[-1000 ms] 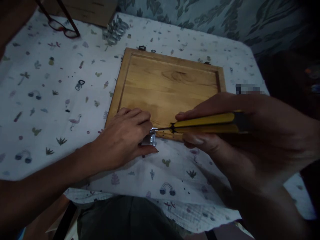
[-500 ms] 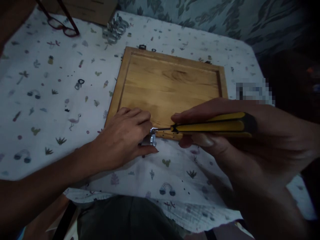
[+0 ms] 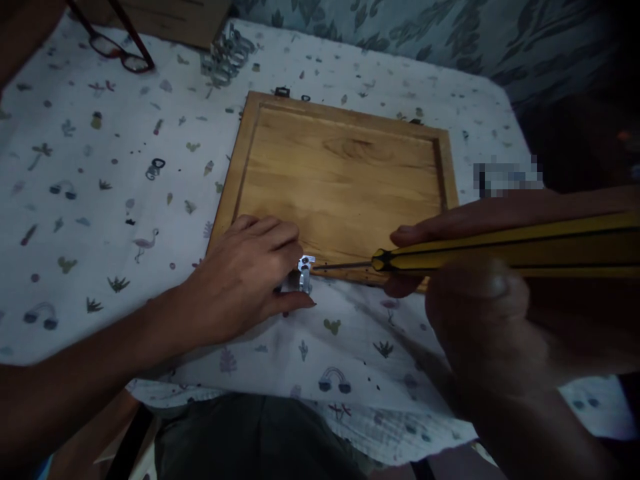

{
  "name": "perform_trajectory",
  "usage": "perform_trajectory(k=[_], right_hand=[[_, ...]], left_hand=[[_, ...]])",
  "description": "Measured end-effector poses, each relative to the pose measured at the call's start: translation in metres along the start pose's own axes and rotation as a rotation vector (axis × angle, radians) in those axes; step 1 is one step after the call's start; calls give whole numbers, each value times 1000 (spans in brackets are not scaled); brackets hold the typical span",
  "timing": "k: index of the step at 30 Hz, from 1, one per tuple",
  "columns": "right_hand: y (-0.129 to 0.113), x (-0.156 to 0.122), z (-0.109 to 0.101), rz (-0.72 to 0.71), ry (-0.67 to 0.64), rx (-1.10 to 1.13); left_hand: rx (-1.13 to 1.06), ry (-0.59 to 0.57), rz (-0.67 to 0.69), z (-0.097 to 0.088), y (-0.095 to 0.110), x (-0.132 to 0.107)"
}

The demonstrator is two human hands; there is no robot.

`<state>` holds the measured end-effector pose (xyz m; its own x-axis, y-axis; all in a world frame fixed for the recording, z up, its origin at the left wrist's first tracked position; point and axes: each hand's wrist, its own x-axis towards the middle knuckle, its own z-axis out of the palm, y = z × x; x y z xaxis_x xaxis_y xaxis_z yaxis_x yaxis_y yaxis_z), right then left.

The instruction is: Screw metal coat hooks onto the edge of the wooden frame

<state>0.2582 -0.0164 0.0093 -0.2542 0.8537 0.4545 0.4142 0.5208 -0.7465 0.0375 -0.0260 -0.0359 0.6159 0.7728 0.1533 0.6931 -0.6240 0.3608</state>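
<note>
A wooden panel [image 3: 345,167] with a raised frame lies flat on the patterned cloth. At its near edge, my left hand [image 3: 250,273] pinches a small shiny metal fitting [image 3: 305,272], with the fingers over the wood and the thumb below the edge. What the fitting is exactly, I cannot make out. My right hand [image 3: 495,320] is closed round the yellow and black handle of a screwdriver [image 3: 450,253], held nearly level. The thin shaft points left, and its tip is close beside the fitting; whether they touch is unclear.
Red-framed glasses [image 3: 120,55] lie at the far left, near a cardboard box [image 3: 175,20]. Beside the box is a pile of metal parts [image 3: 229,57]. The patterned tablecloth [image 3: 100,220] covers the table and hangs over its near edge.
The right hand has drawn the screwdriver back to the right and closer to the camera, so its tip has shifted off the fitting's upper part. The left hand stays on the fitting.
</note>
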Motion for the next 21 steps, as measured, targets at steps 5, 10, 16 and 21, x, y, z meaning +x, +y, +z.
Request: perform_trajectory(k=[5,10,16,21], right_hand=[[-9,-6,15,64,-6,-95],[-1,-7,4,165,5,-34],[4,-9,7,93,-34,-29],[-7,2,10,-61,-232,-97]], left_hand=[[-19,-55,-15,-4,1,0],[15,-25,-6,-1,0,0],[28,-33,-4,-3,1,0],[12,-1,22,-1,-1,-2]])
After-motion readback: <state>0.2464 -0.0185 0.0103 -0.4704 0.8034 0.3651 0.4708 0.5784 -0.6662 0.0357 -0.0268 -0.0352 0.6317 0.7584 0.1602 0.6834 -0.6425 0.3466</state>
